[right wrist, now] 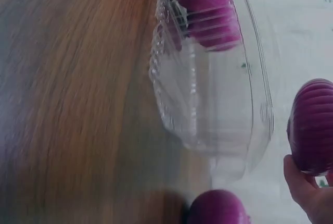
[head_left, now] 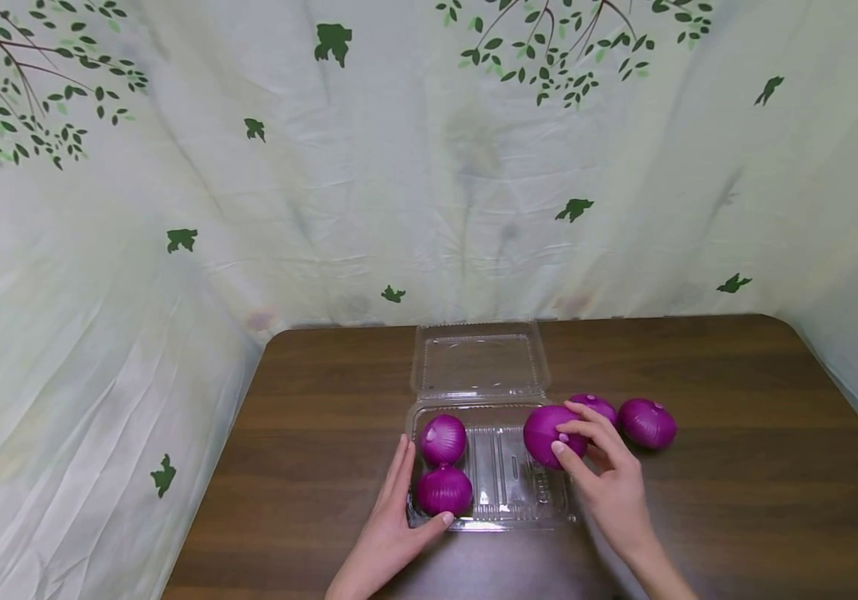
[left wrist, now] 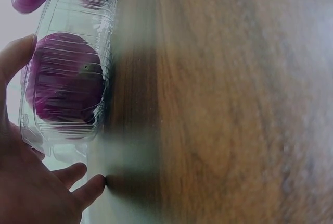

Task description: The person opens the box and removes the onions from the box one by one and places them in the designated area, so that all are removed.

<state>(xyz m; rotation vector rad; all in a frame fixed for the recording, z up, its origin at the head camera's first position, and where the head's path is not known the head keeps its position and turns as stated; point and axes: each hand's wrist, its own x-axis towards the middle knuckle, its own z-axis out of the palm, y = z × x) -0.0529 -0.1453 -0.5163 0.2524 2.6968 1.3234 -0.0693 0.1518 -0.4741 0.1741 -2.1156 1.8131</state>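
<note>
A clear plastic clamshell container point(head_left: 496, 479) sits on the table with its lid point(head_left: 481, 367) folded back. Two red onions, one at the back point(head_left: 442, 440) and one in front point(head_left: 444, 492), lie along its left side. My left hand point(head_left: 387, 529) rests against the left wall with straight fingers, its thumb at the front rim near the front onion. With fingertips and thumb, my right hand point(head_left: 612, 483) grips another red onion point(head_left: 545, 435) over the right part of the container. In the right wrist view this held onion point(right wrist: 315, 127) is above the rim.
Two more red onions, one partly hidden point(head_left: 594, 407) behind my right hand and one farther right point(head_left: 648, 423), lie on the brown wooden table point(head_left: 759, 467) beside the container. A pale curtain point(head_left: 399, 183) with leaf prints hangs behind the table's back edge.
</note>
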